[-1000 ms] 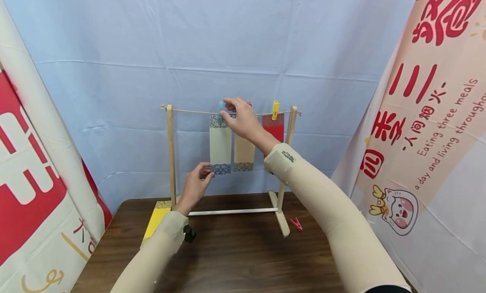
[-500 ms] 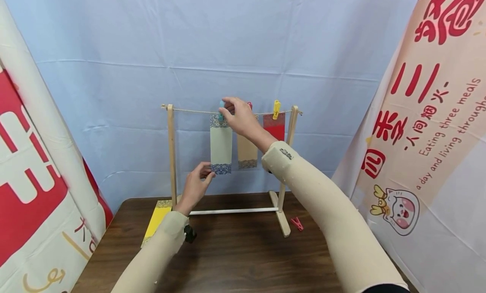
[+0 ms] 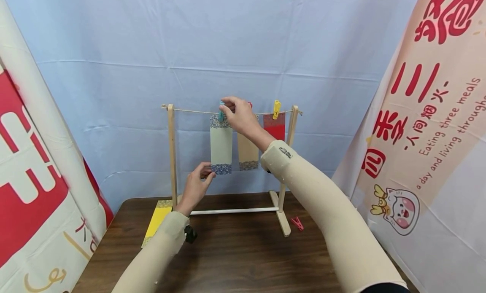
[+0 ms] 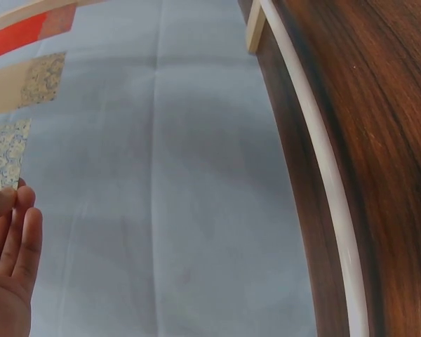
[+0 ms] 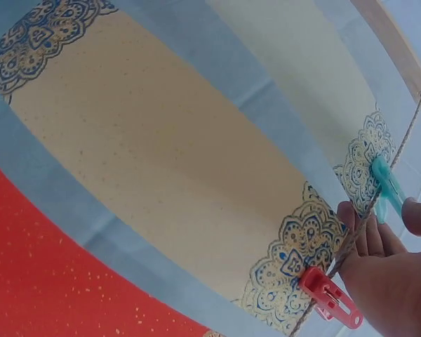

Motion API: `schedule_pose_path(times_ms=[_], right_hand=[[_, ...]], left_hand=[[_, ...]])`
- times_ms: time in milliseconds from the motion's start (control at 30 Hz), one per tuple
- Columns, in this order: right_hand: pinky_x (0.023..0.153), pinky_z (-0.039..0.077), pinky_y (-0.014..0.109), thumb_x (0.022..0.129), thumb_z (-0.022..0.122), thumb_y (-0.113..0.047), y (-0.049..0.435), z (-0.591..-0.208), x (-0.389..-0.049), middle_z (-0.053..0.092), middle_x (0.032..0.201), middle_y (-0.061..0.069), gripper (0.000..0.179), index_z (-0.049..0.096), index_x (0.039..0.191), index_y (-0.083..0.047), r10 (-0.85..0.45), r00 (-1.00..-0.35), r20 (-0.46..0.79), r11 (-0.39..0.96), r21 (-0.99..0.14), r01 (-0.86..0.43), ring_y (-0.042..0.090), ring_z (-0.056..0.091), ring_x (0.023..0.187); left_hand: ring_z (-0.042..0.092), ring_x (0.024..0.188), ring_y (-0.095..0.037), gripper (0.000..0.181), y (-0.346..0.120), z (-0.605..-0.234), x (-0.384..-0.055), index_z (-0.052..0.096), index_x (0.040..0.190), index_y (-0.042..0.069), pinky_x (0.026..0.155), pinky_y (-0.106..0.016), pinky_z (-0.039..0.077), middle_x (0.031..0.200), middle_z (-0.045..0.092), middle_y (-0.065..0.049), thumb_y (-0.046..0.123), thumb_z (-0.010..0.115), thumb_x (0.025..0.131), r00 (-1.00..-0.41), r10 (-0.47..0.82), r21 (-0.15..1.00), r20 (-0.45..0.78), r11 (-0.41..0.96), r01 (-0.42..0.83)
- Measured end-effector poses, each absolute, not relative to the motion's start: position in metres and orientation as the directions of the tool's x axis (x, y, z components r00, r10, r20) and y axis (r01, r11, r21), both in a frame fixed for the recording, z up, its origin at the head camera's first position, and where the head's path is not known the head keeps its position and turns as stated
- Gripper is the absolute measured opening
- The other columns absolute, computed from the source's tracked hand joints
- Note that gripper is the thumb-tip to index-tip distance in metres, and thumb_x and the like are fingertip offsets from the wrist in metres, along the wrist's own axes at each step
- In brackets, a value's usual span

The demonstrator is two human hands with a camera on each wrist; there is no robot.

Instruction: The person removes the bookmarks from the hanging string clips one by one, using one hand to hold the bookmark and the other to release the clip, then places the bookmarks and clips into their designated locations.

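A pale green card (image 3: 221, 145) with blue lace-patterned ends hangs from the string (image 3: 193, 111), where a teal clothespin (image 5: 387, 184) grips its top edge. My right hand (image 3: 241, 116) is at this clothespin, thumb and fingers on its handle end; the other fingers reach past the string in the right wrist view. Lower down, my left hand (image 3: 195, 187) pinches the card's bottom left corner between thumb and index finger, as the left wrist view shows. To the right hangs a beige card (image 5: 154, 154), held by a red clothespin (image 5: 330, 297).
A red card (image 3: 274, 128) hangs under a yellow clothespin (image 3: 276, 109). The wooden rack (image 3: 172, 154) has a white lower rod (image 3: 235, 211). On the table (image 3: 243, 259) lie a yellow card (image 3: 158, 219), left, and a pink clothespin (image 3: 297, 223), right.
The beige card has swung slightly right. My right hand has shifted a little up at the teal clothespin. My left hand stays at the pale green card's corner.
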State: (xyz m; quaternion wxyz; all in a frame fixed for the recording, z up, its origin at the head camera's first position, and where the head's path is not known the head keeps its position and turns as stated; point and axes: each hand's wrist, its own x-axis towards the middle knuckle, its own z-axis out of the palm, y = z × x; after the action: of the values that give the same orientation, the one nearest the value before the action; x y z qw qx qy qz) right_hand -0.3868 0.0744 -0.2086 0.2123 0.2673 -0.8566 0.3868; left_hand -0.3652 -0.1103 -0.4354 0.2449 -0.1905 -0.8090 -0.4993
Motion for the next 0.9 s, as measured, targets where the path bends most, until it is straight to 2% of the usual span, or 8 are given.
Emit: schedule_pose_path(times_ms=[267, 900], right_hand=[[0.101, 0.056, 0.039, 0.111, 0.063, -0.020, 0.0757, -0.2112, -0.3859, 0.070, 0.126, 0.014, 0.037, 0.064, 0.143, -0.001, -0.285, -0.747, 0.601, 0.511, -0.563, -0.649, 0.026, 0.068, 0.114], [0.098, 0.057, 0.034, 0.106, 0.070, -0.012, 0.0778, -0.2172, -0.3869, 0.073, 0.114, 0.012, 0.023, 0.070, 0.125, 0.002, -0.286, -0.641, 0.712, 0.397, -0.521, -0.756, 0.024, 0.070, 0.106]], left_hand=[[0.077, 0.096, -0.034, 0.030, -0.1111, -0.4352, -0.3632, 0.067, 0.130, -0.001, 0.093, -0.050, 0.062, 0.106, 0.079, -0.017, 0.001, 0.074, 0.101, -0.809, 0.066, 0.715, 0.585, 0.429, 0.552], [0.077, 0.096, -0.033, 0.032, -0.1114, -0.4375, -0.3645, 0.067, 0.132, 0.000, 0.093, -0.049, 0.062, 0.107, 0.079, -0.017, 0.002, 0.075, 0.101, -0.797, 0.055, 0.702, 0.601, 0.441, 0.560]])
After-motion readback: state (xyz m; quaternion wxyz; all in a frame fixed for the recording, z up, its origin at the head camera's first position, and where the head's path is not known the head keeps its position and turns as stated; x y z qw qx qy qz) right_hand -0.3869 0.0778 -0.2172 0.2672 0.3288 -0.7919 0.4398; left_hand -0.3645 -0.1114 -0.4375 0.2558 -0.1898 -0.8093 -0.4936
